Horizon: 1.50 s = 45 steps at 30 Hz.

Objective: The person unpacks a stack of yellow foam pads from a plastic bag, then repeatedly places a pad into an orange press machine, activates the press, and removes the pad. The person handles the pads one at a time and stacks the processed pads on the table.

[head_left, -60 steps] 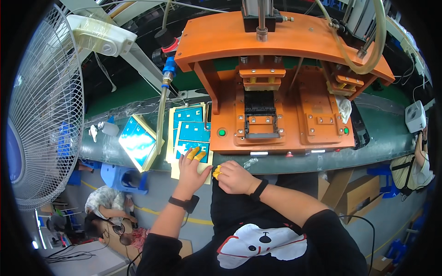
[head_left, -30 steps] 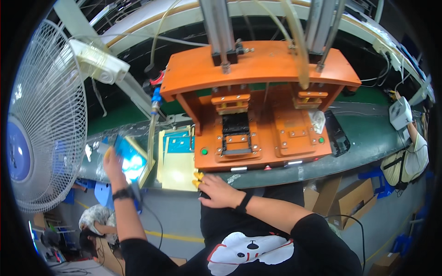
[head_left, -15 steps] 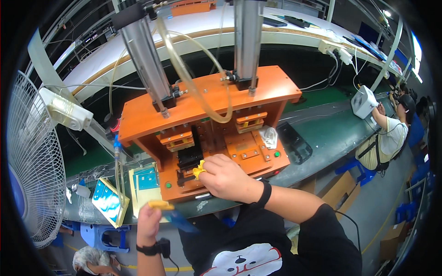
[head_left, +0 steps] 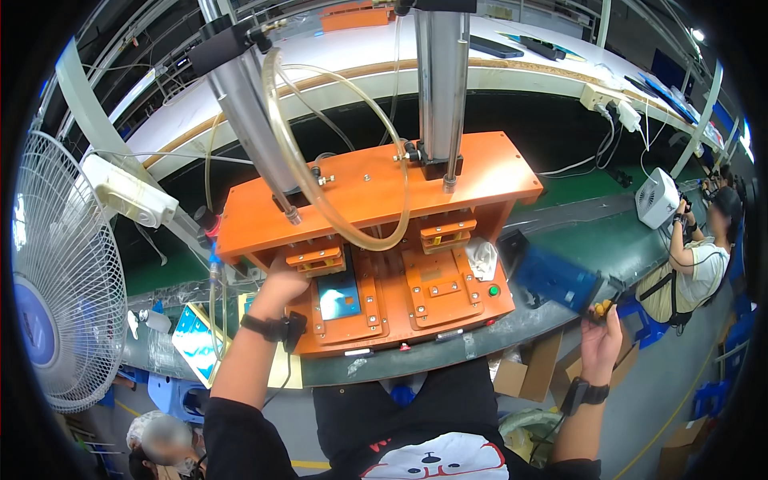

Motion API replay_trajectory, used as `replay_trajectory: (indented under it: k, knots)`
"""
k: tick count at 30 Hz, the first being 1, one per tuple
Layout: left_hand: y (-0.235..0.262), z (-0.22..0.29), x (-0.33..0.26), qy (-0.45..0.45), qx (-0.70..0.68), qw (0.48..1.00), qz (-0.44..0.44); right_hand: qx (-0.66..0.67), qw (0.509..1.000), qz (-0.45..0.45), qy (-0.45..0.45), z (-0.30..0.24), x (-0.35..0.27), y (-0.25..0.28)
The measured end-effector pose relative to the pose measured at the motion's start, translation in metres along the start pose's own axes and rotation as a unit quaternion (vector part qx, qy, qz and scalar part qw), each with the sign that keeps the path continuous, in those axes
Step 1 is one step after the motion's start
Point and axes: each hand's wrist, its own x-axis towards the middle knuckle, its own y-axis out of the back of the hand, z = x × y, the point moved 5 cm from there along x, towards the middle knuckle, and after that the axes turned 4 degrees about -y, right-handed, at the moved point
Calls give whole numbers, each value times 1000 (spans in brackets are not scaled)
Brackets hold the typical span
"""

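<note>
An orange two-station press (head_left: pixel 376 200) stands on the bench in front of me. A blue rectangular plate (head_left: pixel 338 296) with a shiny face lies in its left station. My left hand (head_left: pixel 286 282) reaches in beside that plate, below the left press head (head_left: pixel 315 258); its fingers are mostly hidden. Off to the right, my right hand (head_left: pixel 600 346) has its fingers closed at the near end of a dark, blue-faced rectangular panel (head_left: pixel 556 274). Yellow covers (head_left: pixel 600 308) show at its fingertips. The panel is tilted over the bench's right part.
A fan (head_left: pixel 68 272) stands at the left, with blue-filmed sheets (head_left: pixel 198 340) nearby. A crumpled white cloth (head_left: pixel 482 260) lies on the press's right side. Clear hoses (head_left: pixel 280 152) loop before the cylinders. A co-worker (head_left: pixel 700 256) sits far right beside a white box-shaped device (head_left: pixel 660 198).
My right hand has left the left station and swung right with the dark panel. My left hand has moved from the front up to that station, where a blue plate now lies.
</note>
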Motion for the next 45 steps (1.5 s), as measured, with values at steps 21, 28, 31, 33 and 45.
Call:
replay_trajectory:
  k: [21, 28, 31, 33, 45]
  knots:
    - [5, 5, 7, 104, 85, 990, -44, -807, 514, -292, -4, 217, 307, -162]
    - [2, 2, 10, 124, 59, 990, -38, -938, 318, -133, 47, 165, 357, -95]
    - [7, 10, 13, 129, 34, 990, -36, -937, 321, -129, 43, 153, 347, -84]
    - [24, 28, -2, 151, -2, 988, -28, -928, 309, -175, 113, 174, 350, -97]
    - [-6, 60, -115, 39, -194, 968, 158, -717, 601, -277, 220, 88, 237, -131]
